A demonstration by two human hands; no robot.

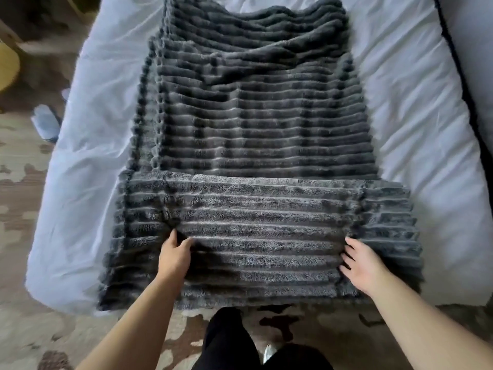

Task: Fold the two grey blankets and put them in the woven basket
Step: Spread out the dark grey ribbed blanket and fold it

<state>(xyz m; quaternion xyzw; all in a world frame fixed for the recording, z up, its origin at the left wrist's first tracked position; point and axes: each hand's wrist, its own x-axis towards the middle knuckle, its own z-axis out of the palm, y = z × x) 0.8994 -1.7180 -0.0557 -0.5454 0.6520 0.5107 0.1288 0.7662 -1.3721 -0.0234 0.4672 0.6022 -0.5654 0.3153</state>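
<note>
1. Grey ribbed blanket (250, 124) spread on the bed (416, 108), long axis running 12 to 6 o'clock, straight away from the body.
2. Near end already turned over into a wide folded band (261, 225) lying across the 9-to-3 line, ribs parallel to that line; lower edge draped over the foot of the bed, close above the patterned rug (32, 329).
3. Far end at 12 o'clock rumpled and uneven, well apart from both hands.
4. Left hand (174, 256) at about 8 o'clock on the folded band, fingers curled and pinching a ridge of pile, so grasping the blanket.
5. Right hand (364, 265) at about 4 o'clock, laid flat with fingers spread against the band's right side; touching, not clenched, no visible grip.
6. Both hands roughly level and equally near the band, one on each side of the midline; neither clearly closer.
7. Judged next: another fold carried toward 12 o'clock along the long axis, needing a firm hold at the right as well.
8. Only one blanket plainly told apart here; woven basket not in view.
</note>
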